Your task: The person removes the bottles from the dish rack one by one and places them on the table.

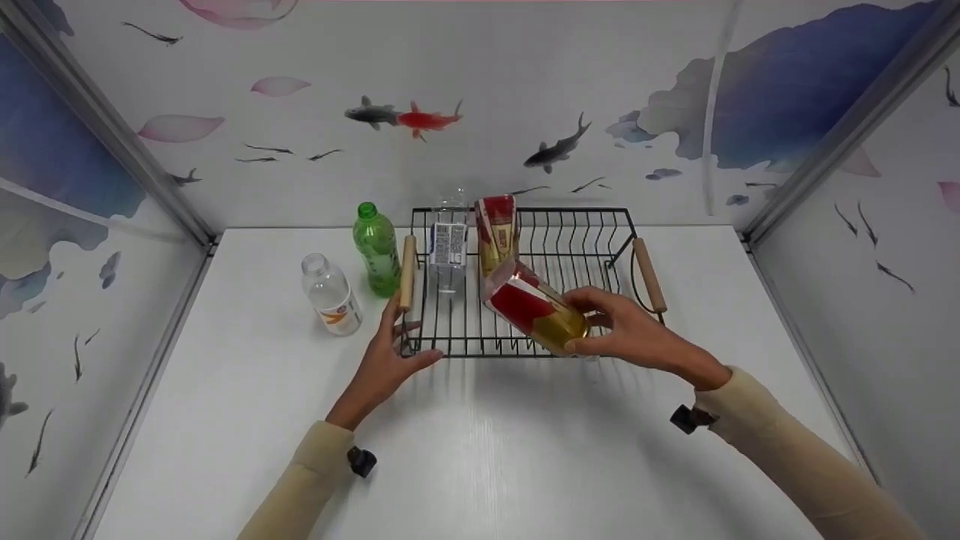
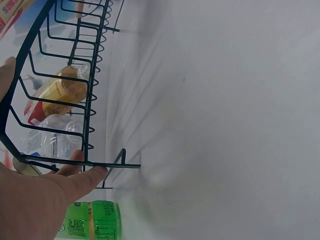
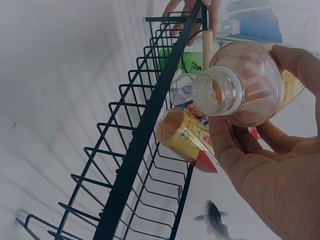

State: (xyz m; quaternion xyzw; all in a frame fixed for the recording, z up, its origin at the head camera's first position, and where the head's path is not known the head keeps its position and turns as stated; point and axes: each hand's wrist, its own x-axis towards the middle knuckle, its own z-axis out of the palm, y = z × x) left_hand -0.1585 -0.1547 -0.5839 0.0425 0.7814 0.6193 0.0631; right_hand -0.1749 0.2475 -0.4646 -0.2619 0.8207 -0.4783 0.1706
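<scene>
My right hand (image 1: 630,330) grips a plastic bottle with a red and gold label (image 1: 534,306), tilted above the black wire rack (image 1: 577,210). The right wrist view shows the bottle's uncapped neck (image 3: 217,92). My left hand (image 1: 386,364) holds the rack's front left corner, thumb at the front rim and fingers round the side below the wooden handle (image 1: 408,274). Inside the rack lie a clear bottle with a white printed label (image 1: 448,246) and another red and gold bottle (image 1: 496,229), side by side.
Left of the rack, a green bottle (image 1: 377,251) and a clear bottle with an orange-marked label (image 1: 330,296) stand on the white table (image 1: 480,457). Painted panels (image 1: 480,82) enclose the table at the back and sides. A second wooden handle (image 1: 649,275) is at the rack's right.
</scene>
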